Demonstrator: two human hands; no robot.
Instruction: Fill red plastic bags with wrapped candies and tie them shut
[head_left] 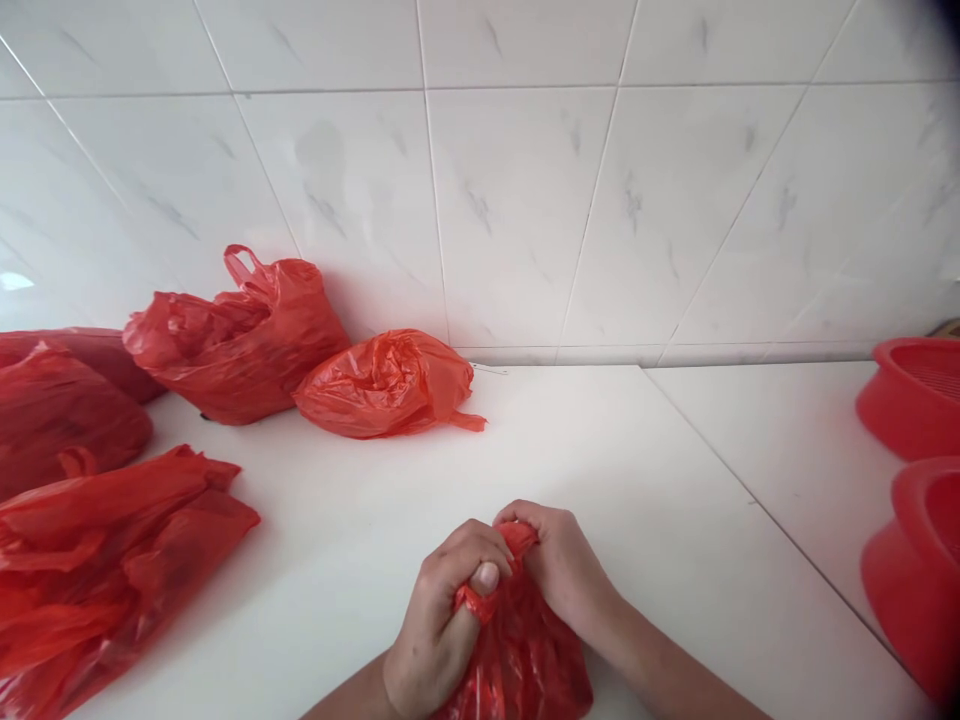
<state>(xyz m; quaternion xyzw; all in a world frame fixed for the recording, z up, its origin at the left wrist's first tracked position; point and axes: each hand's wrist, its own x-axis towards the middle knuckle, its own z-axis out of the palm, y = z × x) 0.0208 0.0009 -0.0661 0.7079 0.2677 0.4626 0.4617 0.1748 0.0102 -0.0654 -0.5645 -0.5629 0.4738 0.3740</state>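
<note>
A red plastic bag (525, 650) hangs or rests at the bottom middle of the view, its lower part cut off by the frame edge. My left hand (450, 605) is closed around one gathered piece of its top, with the thumb pressed over the plastic. On the other side of the bag's neck, my right hand (566, 565) grips the top edge with curled fingers. Bunched plastic shows between the two hands. What the bag contains, if anything, cannot be made out.
More red plastic bags stand at the left: a rounded one (386, 385), a bulging one with a handle loop (247, 330), and a flattened one (112, 560). Two red basins (892, 410) sit at the right edge. Behind the white table (600, 430) rises a tiled wall (517, 200).
</note>
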